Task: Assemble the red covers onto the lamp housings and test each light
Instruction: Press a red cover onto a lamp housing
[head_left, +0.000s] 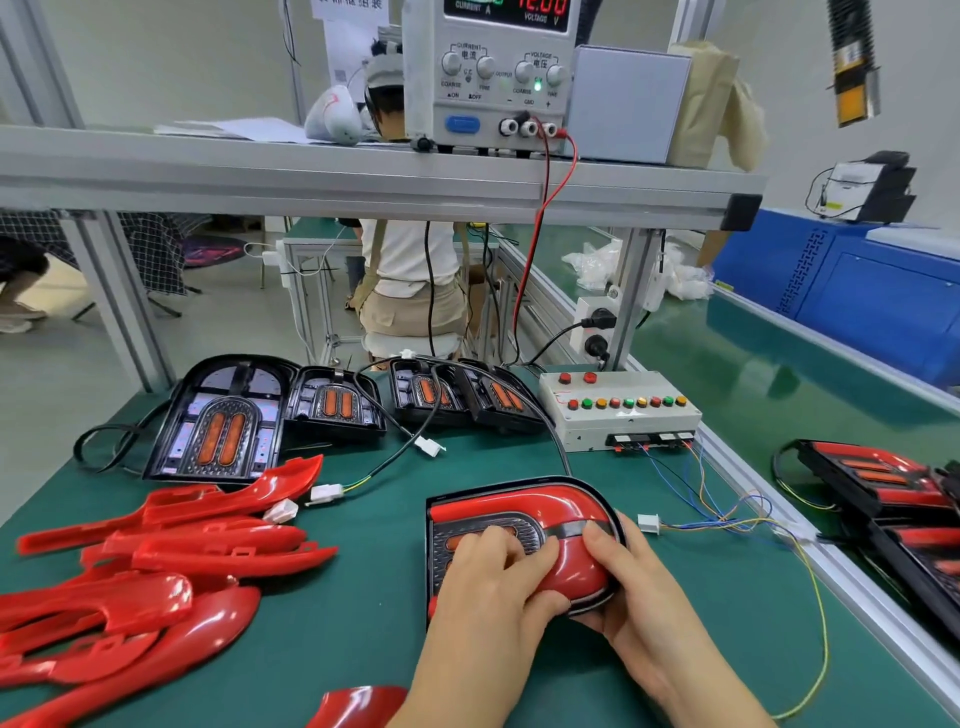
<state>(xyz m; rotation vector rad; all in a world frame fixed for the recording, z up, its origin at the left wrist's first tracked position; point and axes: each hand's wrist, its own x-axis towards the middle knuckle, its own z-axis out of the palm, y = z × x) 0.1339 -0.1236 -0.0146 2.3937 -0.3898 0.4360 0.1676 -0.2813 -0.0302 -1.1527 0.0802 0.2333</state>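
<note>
A grey box (628, 104) sits on the shelf (260, 171); a blue cabinet (872, 296) stands at right.

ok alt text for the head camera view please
The left hand and right hand grip a red cover, pressing it onto a black lamp housing on a green bench. Loose red covers are piled at left, bare housings sit behind, a button test box at right.
</note>
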